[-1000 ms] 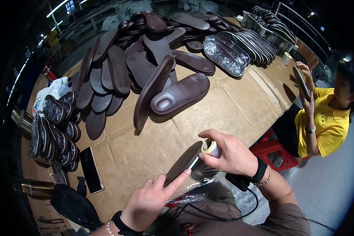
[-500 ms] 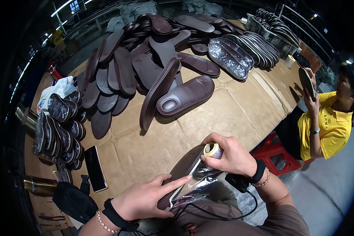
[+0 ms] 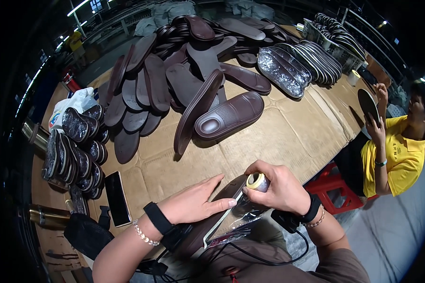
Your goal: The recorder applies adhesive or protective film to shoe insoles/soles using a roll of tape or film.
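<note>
My right hand (image 3: 281, 188) grips a small roll of clear plastic film (image 3: 259, 182) with a pale yellow core, fingers curled round it. A stretch of clear film (image 3: 248, 217) lies over the near side of a dark brown shoe sole (image 3: 200, 231) with a light edge, held tilted at the table's near edge. My left hand (image 3: 196, 200) rests over the sole, fingers stretched forward and thumb on its light edge. Ahead on the table, one brown sole (image 3: 229, 115) shows its dotted underside, with another sole (image 3: 198, 113) leaning beside it.
A heap of brown soles (image 3: 186, 85) spreads over the cardboard-covered table (image 3: 170, 172). Film-wrapped soles (image 3: 71, 160) stand at left by a phone (image 3: 118, 198); more wrapped soles (image 3: 285, 70) lie far right near a basket (image 3: 335, 52). A person in yellow (image 3: 396, 151) holds a sole at right.
My left hand has drawn back from pressing the film and lifted toward the sole's far side, its thumb now on the edge. My right hand keeps the roll in nearly the same place.
</note>
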### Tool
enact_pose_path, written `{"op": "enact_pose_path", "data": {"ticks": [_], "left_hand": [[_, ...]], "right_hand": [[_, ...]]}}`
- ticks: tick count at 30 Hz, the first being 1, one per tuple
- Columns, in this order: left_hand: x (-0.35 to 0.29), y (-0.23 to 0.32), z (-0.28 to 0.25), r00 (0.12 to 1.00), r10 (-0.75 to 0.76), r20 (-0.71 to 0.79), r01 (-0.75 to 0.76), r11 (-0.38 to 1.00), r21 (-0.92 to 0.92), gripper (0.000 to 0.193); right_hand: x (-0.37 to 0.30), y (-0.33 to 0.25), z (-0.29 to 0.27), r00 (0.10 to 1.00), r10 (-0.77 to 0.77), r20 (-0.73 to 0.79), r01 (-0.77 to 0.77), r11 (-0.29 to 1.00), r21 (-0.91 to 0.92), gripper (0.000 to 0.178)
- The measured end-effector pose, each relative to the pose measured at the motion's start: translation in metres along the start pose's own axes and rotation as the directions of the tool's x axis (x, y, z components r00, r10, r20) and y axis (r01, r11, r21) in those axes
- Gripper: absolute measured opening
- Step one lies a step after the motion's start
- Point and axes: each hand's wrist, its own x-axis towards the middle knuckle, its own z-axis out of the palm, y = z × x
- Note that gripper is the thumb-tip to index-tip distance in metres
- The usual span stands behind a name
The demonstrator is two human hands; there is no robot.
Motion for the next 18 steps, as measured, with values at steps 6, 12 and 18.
{"op": "enact_pose_path", "data": {"ticks": [6,12,18], "left_hand": [[0.028,-0.02,0.007,0.988,0.065,0.142,-0.026,0.966,-0.258,0.095],[0.023,-0.018,0.011,0.993,0.097,0.065,-0.071,0.943,-0.326,0.086],[-0.004,0.0,0.0,0.987,0.15,-0.05,-0.158,0.95,-0.27,0.079]], "right_hand": [[0.001,-0.001,0.001,1.0,-0.007,0.002,0.007,1.0,0.019,0.039],[0.004,-0.007,0.003,0.994,-0.103,-0.038,0.105,0.992,0.073,0.042],[-0.001,-0.031,-0.01,0.985,-0.175,0.015,0.173,0.983,0.058,0.062]]}}
